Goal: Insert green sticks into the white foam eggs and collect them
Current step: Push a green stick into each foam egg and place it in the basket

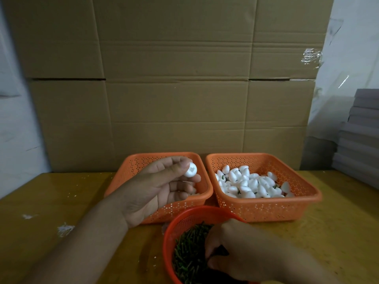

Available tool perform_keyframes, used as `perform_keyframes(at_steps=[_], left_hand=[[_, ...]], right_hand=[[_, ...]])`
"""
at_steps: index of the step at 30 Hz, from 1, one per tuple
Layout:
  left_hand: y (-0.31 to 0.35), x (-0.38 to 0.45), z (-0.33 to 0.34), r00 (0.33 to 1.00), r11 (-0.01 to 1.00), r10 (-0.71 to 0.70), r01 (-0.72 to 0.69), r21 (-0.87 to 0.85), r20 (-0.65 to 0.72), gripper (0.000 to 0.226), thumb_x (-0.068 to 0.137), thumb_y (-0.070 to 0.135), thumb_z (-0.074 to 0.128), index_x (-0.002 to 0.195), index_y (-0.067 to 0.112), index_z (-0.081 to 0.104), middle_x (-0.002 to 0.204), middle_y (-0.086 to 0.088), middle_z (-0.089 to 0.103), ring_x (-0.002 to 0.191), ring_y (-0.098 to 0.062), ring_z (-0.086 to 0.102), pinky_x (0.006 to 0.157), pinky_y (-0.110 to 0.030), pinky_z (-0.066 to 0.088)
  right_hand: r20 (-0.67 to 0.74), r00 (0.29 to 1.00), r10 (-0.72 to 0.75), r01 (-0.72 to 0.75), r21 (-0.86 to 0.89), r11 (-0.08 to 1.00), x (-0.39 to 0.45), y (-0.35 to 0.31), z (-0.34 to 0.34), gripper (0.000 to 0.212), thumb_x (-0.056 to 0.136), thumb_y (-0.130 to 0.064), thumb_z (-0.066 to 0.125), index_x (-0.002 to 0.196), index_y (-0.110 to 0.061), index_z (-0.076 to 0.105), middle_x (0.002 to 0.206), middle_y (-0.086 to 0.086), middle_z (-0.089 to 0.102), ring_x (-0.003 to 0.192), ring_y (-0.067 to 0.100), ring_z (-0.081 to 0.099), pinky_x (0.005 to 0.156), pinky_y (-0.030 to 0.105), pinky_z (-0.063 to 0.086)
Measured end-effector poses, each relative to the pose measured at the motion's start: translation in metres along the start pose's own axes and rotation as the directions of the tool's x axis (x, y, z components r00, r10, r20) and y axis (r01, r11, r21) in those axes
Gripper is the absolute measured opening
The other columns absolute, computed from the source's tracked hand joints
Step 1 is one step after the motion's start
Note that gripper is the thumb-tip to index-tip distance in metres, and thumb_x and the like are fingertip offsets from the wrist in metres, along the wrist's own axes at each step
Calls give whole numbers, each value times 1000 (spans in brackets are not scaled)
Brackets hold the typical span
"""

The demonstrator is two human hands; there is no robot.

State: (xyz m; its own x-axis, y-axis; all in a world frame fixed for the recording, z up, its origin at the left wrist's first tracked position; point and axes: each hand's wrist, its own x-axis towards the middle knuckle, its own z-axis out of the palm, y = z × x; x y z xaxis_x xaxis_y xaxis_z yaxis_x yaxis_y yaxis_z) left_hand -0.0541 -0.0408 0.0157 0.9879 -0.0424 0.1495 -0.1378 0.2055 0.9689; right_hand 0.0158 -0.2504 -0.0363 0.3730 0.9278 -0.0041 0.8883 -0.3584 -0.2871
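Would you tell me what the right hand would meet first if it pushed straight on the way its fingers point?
Probably the green sticks in the round red basket; the right hand reaches down-left into them, though depth is unclear.

Both rectangular baskets (264, 210) are bright orange with a dotted perforated pattern all over, and the round bowl (178, 224) is a redder orange mesh. Foam eggs (246, 181) are plain white, sticks (188, 255) dark green. The bench (61, 201) is yellowish-brown with white flecks, cardboard (174, 78) behind is plain tan.
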Motion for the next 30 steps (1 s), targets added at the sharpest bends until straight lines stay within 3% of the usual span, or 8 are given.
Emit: perform_keyframes(at_steps=[2, 5, 11, 19, 22, 25, 30], left_hand=[[0, 0, -1, 1000, 1000, -1, 2, -14, 11, 19, 77, 34, 78, 93, 25, 78, 101, -12, 74, 75, -14, 68, 65, -24, 56], [0, 0, -2, 1000, 1000, -3, 3, -30, 11, 34, 76, 29, 79, 106, 17, 70, 102, -13, 74, 74, -15, 67, 65, -24, 57], [1, -1, -2, 999, 1000, 1, 0, -19, 40, 40, 80, 22, 78, 115, 13, 61, 100, -8, 74, 75, -14, 68, 65, -25, 57], [2, -3, -2, 999, 1000, -3, 5, -24, 53, 27, 78, 25, 80, 102, 18, 70, 102, -8, 74, 75, -14, 67, 65, -24, 57], [2, -3, -1, 998, 1000, -3, 4, -10, 62, 22, 79, 32, 84, 98, 24, 76, 110, -11, 74, 76, -13, 68, 67, -24, 57], [2, -3, -1, 999, 1000, -1, 0, 13, 53, 33, 68, 42, 90, 95, 27, 77, 110, -11, 74, 77, -12, 67, 67, -23, 55], [0, -3, -2, 999, 998, -18, 16, 60, 32, 29, 71, 37, 88, 94, 27, 73, 105, -8, 74, 77, -13, 67, 66, -24, 54]], right_hand=[[-36, 999, 6, -7, -22, 1000, -2, -2, -3, 18, 89, -32, 59, 96, -21, 70, 96, -9, 72, 85, 6, 64, 74, 21, 52], [-95, 995, 42, -43, 0, 999, -3, -4, -5, 19, 86, -30, 57, 92, -19, 70, 88, -7, 72, 80, 9, 65, 74, 30, 53], [-130, 983, 133, -129, 40, 991, -3, -2, -5, 17, 81, -29, 63, 94, -24, 73, 85, -11, 73, 77, 2, 66, 66, 18, 54], [-86, 980, 178, -166, 135, 977, -1, 3, -6, 22, 87, -30, 73, 109, -29, 72, 89, -12, 74, 75, -7, 65, 62, 8, 47], [-104, 982, 158, -134, 211, 968, -3, 4, -10, 13, 94, -23, 64, 104, -25, 72, 80, -7, 73, 67, -2, 66, 59, 13, 49], [-184, 967, 178, -116, 302, 946, -6, 6, -15, 20, 98, -14, 57, 105, -21, 74, 81, -11, 72, 68, 5, 68, 63, 20, 54], [-307, 907, 287, 5, 690, 724, -9, 1, -26, 22, 95, 3, 59, 103, -13, 71, 82, 7, 75, 73, 15, 72, 66, 22, 56]])
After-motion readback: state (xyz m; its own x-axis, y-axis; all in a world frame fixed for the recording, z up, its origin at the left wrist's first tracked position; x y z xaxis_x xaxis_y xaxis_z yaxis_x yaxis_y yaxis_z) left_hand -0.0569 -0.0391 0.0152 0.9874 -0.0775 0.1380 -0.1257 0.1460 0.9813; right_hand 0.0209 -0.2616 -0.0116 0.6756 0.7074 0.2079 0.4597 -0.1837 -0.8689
